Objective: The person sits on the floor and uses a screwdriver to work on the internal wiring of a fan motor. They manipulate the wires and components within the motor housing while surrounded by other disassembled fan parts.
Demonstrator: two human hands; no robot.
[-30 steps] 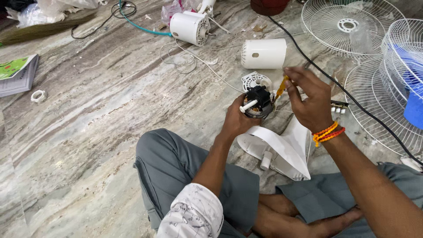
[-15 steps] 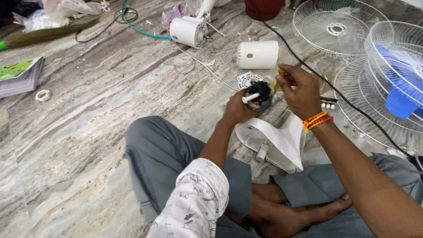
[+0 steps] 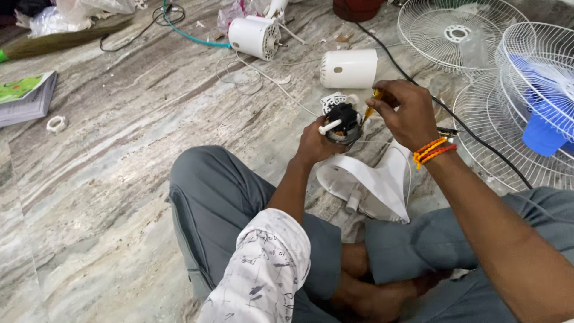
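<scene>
Motor unit: a small black fan motor [image 3: 342, 122] with a white shaft sticking out to the left is sitting above the person's lap, just over the white fan housing [image 3: 373, 182] that is lying on the floor between the knees.
Left hand: the left hand [image 3: 315, 143] is curling around the motor from below, fingers wrapped against its underside, wrist bent upward from a forearm coming out of a white patterned sleeve [image 3: 263, 269].
Right hand: the right hand [image 3: 406, 113] is pinching a yellow-handled screwdriver [image 3: 372, 106] between thumb and fingertips, its tip angling down to the motor's right edge; orange thread bands [image 3: 433, 151] are circling the wrist.
Surface: the person is sitting cross-legged in grey trousers [image 3: 221, 197] on a polished grey-and-beige veined marble floor [image 3: 107, 167].
Near things: a white cylindrical motor cover [image 3: 350, 69] is lying on its side just beyond the hands, with a small white vented cap [image 3: 332, 100] beside the motor.
Farther things: a second white motor body [image 3: 256, 37] with loose wires is resting further back, near a teal hose [image 3: 191, 36].
Right side: white wire fan guards [image 3: 454, 33] are lying flat, one holding a blue fan blade [image 3: 547, 119]; a black cable [image 3: 418, 87] is running past the right hand, partly hidden behind it.
Left side: a stack of booklets [image 3: 27, 96], a small white tape roll [image 3: 57, 124] and a broom [image 3: 66, 39] are lying well apart from the work.
</scene>
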